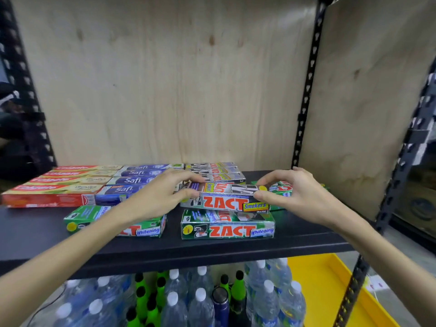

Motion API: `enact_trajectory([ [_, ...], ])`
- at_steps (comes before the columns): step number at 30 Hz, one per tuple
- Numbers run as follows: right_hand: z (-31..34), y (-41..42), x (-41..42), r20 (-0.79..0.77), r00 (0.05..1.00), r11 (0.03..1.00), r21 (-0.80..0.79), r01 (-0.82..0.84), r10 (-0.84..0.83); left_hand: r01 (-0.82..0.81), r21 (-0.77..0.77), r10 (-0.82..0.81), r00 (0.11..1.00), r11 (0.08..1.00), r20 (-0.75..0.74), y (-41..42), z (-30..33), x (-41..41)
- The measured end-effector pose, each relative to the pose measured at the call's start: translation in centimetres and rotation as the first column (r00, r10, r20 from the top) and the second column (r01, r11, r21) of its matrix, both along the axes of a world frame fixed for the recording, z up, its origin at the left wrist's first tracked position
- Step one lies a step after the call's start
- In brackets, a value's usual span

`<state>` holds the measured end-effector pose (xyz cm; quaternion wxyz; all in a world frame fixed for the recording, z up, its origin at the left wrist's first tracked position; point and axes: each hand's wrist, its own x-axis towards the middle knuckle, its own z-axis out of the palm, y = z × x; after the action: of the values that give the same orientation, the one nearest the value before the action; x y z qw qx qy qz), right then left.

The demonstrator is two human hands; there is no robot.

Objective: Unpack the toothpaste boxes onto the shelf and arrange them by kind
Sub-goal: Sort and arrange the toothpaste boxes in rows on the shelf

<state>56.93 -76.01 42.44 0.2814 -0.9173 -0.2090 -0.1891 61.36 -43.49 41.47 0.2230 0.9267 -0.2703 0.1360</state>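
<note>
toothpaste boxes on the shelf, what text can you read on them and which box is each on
"ZACT Smokers": silver box pinched at its ends by the left hand and right hand.
"ZACT Whitening": green box in front of it.
"Whitening", part of "ZACT": green box on the left, under the left forearm.
"Safi": blue boxes.
"Colgate": red boxes.
Fine print on all boxes: too small or blurred.

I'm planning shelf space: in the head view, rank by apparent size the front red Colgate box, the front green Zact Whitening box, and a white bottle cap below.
1. Red Colgate box
2. Green Zact Whitening box, similar; nearer, so unsure
3. White bottle cap
</note>
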Motion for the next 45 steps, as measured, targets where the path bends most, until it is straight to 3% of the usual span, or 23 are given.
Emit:
enact_trajectory([
  [4, -1.9, 1.5, -4.4, -0.020, 0.999, 0.986, 0.166, 0.032, -0.029, -0.024, -0.023, 0.026, 0.995, 0.999, 0.098, -0.4, -1.2, -2.3],
  [8, -4.1, 3.6, -7.1, -0.023, 0.990, 0.920, 0.366, 0.140, -0.141, -0.229, -0.292, 0.293, 0.936, 0.929, 0.197, -2.8, -3.2, -6.0],
  [12, -5.2, 5.5, -8.8, -0.006, 0.985, 0.880, 0.447, 0.159, -0.174, -0.251, -0.418, 0.292, 0.956, 0.873, 0.036, -6.1, -5.0, -11.0],
  [16, -5.6, 6.9, -9.9, -0.013, 0.997, 0.874, 0.479, 0.077, -0.081, -0.219, -0.510, 0.206, 0.975, 0.832, -0.082, -7.6, -5.4, -13.3],
  [22, -5.4, 7.0, -10.0, -0.010, 0.986, 0.914, 0.376, -0.151, 0.166, -0.279, -0.408, 0.276, 0.959, 0.869, -0.068, -6.1, -4.6, -12.8],
  [27, -4.6, 4.9, -5.2, 0.124, 0.992, 0.991, 0.133, -0.014, -0.002, -0.167, -0.303, 0.137, 0.984, 0.938, -0.116, -2.9, -2.6, -11.2],
  [31, -2.3, 2.7, -0.5, -0.149, 0.988, 0.994, -0.111, 0.010, -0.027, -0.126, -0.221, 0.080, 0.975, 0.967, -0.208, -0.4, -0.6, -9.4],
  [34, -1.1, 1.9, 1.3, -0.251, 0.967, 0.980, -0.179, -0.088, 0.040, -0.075, -0.207, 0.012, 0.957, 0.975, -0.289, 0.5, 0.4, -7.6],
  [39, 0.0, 1.5, 5.1, -0.173, 0.985, 0.990, -0.135, -0.048, 0.024, -0.079, -0.257, 0.002, 0.957, 0.963, -0.289, 0.7, 1.6, -1.6],
  [45, -0.6, 2.2, 11.3, -0.138, 0.985, 0.938, -0.342, 0.054, -0.107, -0.099, -0.078, 0.080, 0.973, 0.992, -0.215, 0.3, 0.4, 5.5],
])
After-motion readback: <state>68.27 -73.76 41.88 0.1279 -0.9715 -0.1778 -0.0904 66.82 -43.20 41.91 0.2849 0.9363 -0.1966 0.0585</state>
